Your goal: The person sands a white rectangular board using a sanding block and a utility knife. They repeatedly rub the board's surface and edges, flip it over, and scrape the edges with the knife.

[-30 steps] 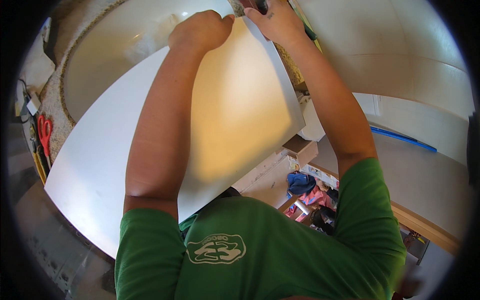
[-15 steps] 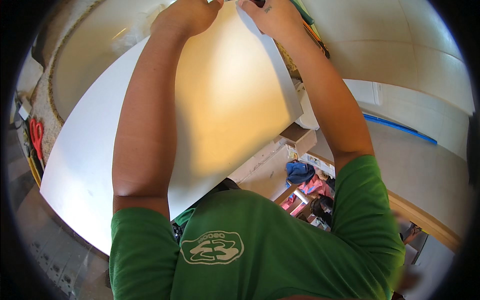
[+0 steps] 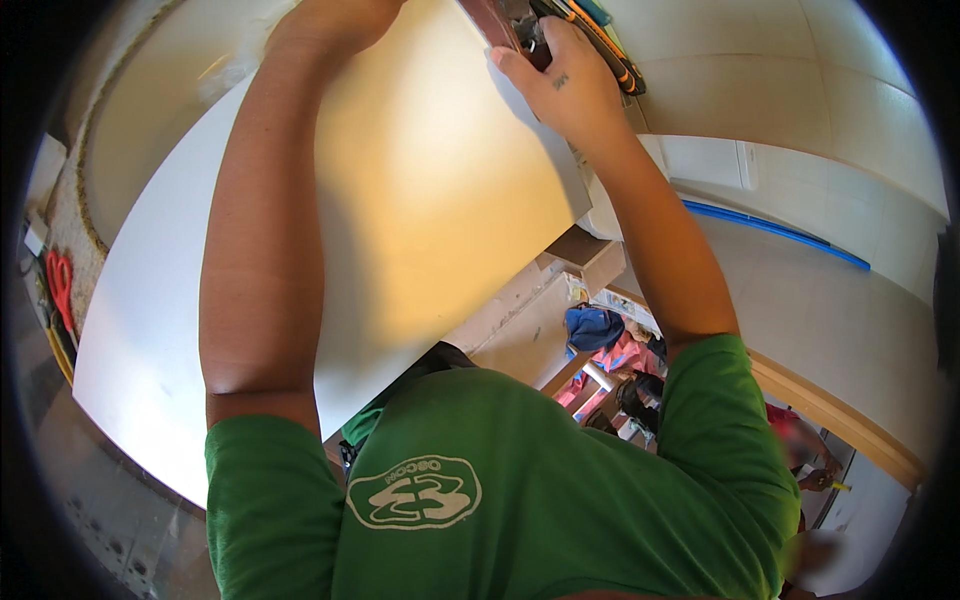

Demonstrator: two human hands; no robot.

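Observation:
A large white panel [image 3: 430, 200] lies under my forearms, one of its edges running along the right side. Along that edge, at the top of the view, is a reddish-brown and dark metal tool that looks like a hand plane [image 3: 497, 24]. My right hand [image 3: 575, 85] is closed around its near end, with the thumb over the panel side. Over the panel's far left part is my left hand [image 3: 345, 22]; its fingers run out past the top of the picture, so what they touch is hidden.
Red-handled scissors [image 3: 60, 287] and other tools lie at the far left. An orange-and-black tool [image 3: 612, 50] sits beyond my right hand. A blue strip [image 3: 775, 232] runs along the right. Another person [image 3: 805, 450] is at the lower right.
My right hand has come closer to me along the panel edge, bringing the hand plane into view. My left hand has shifted up and left, and the view has moved slightly.

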